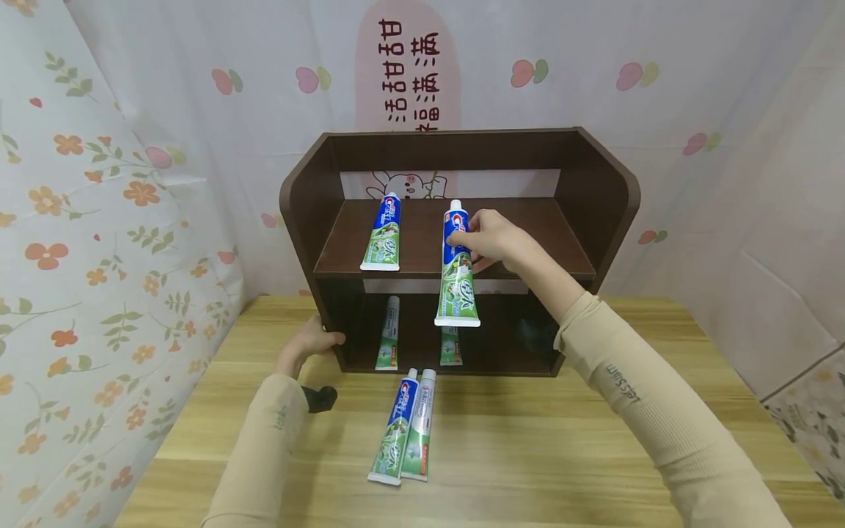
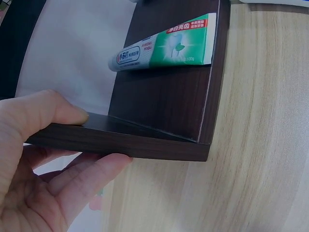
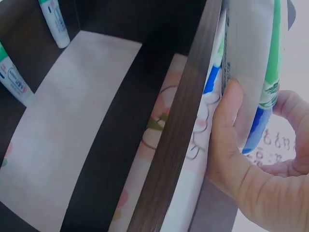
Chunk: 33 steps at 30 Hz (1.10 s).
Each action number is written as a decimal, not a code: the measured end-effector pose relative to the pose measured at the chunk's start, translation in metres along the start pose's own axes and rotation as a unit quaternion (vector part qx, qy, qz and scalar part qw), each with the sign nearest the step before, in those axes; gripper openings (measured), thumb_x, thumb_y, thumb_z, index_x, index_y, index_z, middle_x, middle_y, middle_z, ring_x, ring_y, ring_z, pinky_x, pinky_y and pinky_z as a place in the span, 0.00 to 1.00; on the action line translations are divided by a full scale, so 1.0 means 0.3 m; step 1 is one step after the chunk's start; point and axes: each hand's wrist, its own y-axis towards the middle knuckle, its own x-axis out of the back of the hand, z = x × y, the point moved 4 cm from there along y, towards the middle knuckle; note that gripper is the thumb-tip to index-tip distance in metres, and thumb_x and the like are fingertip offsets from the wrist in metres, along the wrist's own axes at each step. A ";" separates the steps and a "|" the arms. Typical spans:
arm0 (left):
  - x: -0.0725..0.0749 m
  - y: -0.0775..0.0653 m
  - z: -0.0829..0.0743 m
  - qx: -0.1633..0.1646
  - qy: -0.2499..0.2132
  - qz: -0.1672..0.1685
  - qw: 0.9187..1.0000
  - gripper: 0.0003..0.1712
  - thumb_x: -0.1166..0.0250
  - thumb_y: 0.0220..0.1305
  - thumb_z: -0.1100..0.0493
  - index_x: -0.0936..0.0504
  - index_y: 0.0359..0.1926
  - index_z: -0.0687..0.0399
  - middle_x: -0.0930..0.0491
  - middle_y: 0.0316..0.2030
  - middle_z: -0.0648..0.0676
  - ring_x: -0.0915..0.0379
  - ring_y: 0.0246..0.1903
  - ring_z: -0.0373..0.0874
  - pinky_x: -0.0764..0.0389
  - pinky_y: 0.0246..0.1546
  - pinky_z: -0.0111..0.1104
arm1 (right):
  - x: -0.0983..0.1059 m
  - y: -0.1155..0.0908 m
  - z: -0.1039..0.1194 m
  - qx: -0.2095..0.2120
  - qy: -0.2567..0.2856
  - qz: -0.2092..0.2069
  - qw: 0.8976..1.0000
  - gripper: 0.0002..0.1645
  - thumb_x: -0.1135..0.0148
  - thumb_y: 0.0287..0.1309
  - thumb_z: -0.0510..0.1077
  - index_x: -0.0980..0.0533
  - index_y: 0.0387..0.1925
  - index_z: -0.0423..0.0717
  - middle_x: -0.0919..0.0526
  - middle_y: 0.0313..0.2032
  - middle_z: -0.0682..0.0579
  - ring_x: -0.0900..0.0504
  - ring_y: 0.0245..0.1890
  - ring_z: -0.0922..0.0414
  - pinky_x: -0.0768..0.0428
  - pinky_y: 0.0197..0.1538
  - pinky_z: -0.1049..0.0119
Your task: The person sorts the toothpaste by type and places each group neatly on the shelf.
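My right hand (image 1: 496,238) holds a blue and green toothpaste tube (image 1: 458,271) in front of the upper board of a dark brown shelf (image 1: 515,227). The tube's cap points up and back; its flat end hangs below the board's front edge. In the right wrist view, thumb and fingers grip the tube (image 3: 251,63) from both sides. My left hand (image 1: 309,343) pinches the shelf's left side panel (image 2: 130,145) low down, thumb inside and fingers outside. Another blue and green tube (image 1: 383,235) lies on the upper board, left of the held one.
On the lower level lie two silver and green tubes, one at left (image 1: 389,334) and one (image 1: 452,345) partly hidden behind the held tube. Before the shelf, a blue and green tube (image 1: 396,433) overlaps a silver one (image 1: 421,425) on the wooden table (image 1: 528,455). Patterned curtains (image 1: 693,110) hang behind.
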 end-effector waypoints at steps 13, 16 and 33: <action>-0.007 -0.004 -0.002 -0.005 -0.010 0.007 1.000 0.30 0.46 0.58 0.63 0.39 0.60 0.73 0.33 0.56 0.72 0.29 0.52 0.61 0.22 0.48 0.44 | 0.064 0.136 0.015 -0.062 0.049 -0.028 0.996 0.34 0.48 0.60 0.46 0.45 0.63 0.35 0.28 0.46 0.41 0.33 0.15 0.65 0.20 0.27 0.73; -0.011 -0.006 -0.003 -0.003 -0.007 0.003 1.000 0.30 0.45 0.58 0.63 0.39 0.60 0.74 0.33 0.56 0.72 0.28 0.51 0.61 0.23 0.48 0.45 | 0.064 0.158 0.016 -0.073 0.051 -0.034 0.995 0.33 0.47 0.60 0.46 0.44 0.61 0.34 0.28 0.42 0.44 0.34 0.13 0.66 0.20 0.25 0.73; 0.004 -0.002 -0.002 -0.004 -0.009 0.000 1.000 0.31 0.45 0.56 0.63 0.39 0.59 0.74 0.32 0.55 0.72 0.27 0.50 0.61 0.22 0.47 0.44 | 0.052 0.226 -0.008 -0.102 0.026 -0.061 0.993 0.36 0.46 0.59 0.54 0.43 0.61 0.36 0.32 0.37 0.50 0.30 0.23 0.63 0.21 0.30 0.75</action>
